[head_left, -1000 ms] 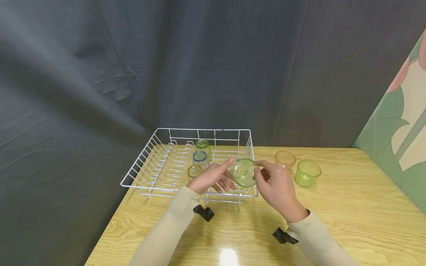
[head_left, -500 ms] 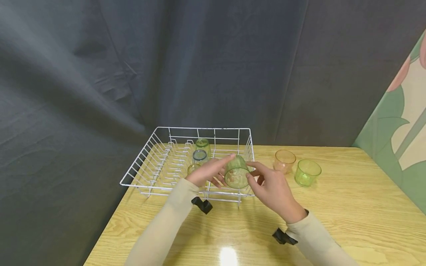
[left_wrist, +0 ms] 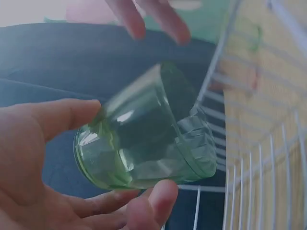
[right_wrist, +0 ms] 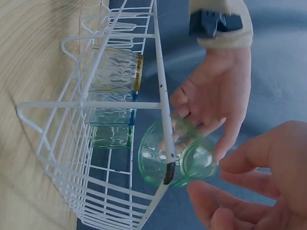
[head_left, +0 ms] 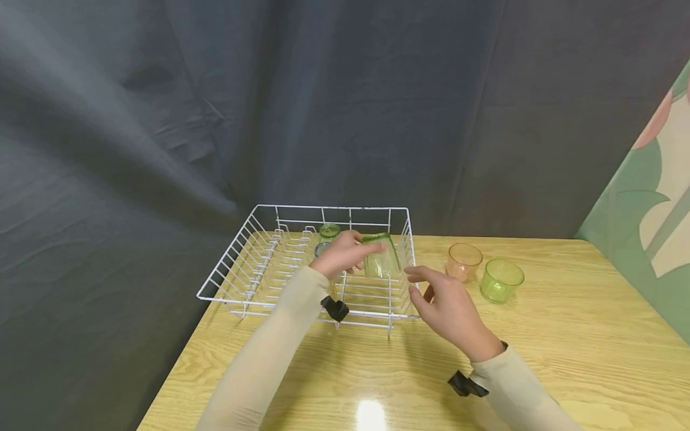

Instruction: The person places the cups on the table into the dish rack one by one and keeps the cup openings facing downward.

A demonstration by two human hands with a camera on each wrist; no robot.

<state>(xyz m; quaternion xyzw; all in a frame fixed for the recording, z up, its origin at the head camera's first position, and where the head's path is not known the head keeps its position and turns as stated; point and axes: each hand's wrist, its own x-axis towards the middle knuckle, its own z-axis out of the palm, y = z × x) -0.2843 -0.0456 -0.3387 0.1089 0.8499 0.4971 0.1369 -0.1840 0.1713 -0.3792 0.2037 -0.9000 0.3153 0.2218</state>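
one green cup (head_left: 384, 263), now gripped by the left hand (head_left: 341, 252) alone over the rack (head_left: 302, 206); right hand (head_left: 446, 306) has released it, fingers loose.

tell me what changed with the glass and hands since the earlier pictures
The green glass moved left and back, its mouth turned down toward the rack. The left hand now holds it; the right hand let go. The orange cup and yellow-green cup stayed put.

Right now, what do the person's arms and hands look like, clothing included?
The left arm has a long cream fabric sleeve with a small angular black piece near the wrist; the right sleeve and its black piece look alike. The left hand and right hand wear no gloves.
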